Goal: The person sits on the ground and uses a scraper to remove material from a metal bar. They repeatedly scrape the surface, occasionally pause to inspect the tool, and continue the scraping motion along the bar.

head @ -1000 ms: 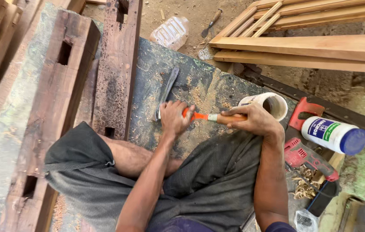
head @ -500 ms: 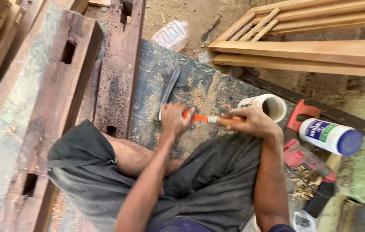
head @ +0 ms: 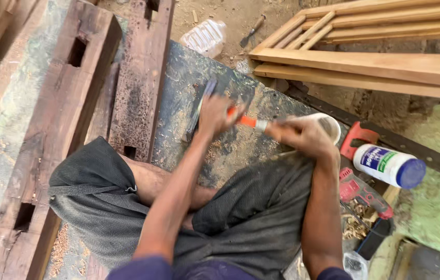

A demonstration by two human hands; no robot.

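I am looking down at both hands working an orange-and-white tool (head: 248, 122) over the dark, paint-stained board (head: 189, 88). My left hand (head: 215, 113) is closing its fingers around the orange end; my right hand (head: 303, 137) is wrapping the white end, just in front of the white cup (head: 328, 124). The tool's long axis is running nearly level from hand to hand, sloping slightly down toward the cup, so each hand is taking one end and neither is nearer. A grey blade-like tool (head: 199, 109) is lying on the board just left of my left hand. The white bottle with a blue cap (head: 390, 166) is lying well right of the cup. Against half a second ago, both hands are sitting a little higher on the board, and the grip looks unchanged.
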